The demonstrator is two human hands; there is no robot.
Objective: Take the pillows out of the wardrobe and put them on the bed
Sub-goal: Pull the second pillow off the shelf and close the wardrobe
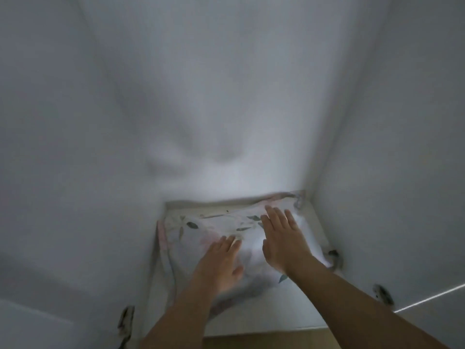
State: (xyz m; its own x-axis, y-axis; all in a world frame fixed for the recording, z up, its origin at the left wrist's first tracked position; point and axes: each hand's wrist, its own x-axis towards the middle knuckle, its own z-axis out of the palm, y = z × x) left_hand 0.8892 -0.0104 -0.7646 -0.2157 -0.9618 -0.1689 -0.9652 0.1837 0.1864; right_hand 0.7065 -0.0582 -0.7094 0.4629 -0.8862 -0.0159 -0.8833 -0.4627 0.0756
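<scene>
A white pillow [201,230] printed with grey-green leaves and pink blooms lies on the floor of the open white wardrobe [377,172]. My left hand [221,263] reaches down over its near middle with fingers straight, close to or touching the cover. Over the pillow's right part my right hand [281,238] is spread flat, fingers extended toward the back. Neither hand grips the fabric. The picture is blurred, so contact is hard to judge.
White wardrobe walls rise at the back [226,96], left [50,172] and right. Dark hinges show at the lower left [125,321] and lower right [383,294]. A strip of wooden floor [266,342] lies at the bottom edge.
</scene>
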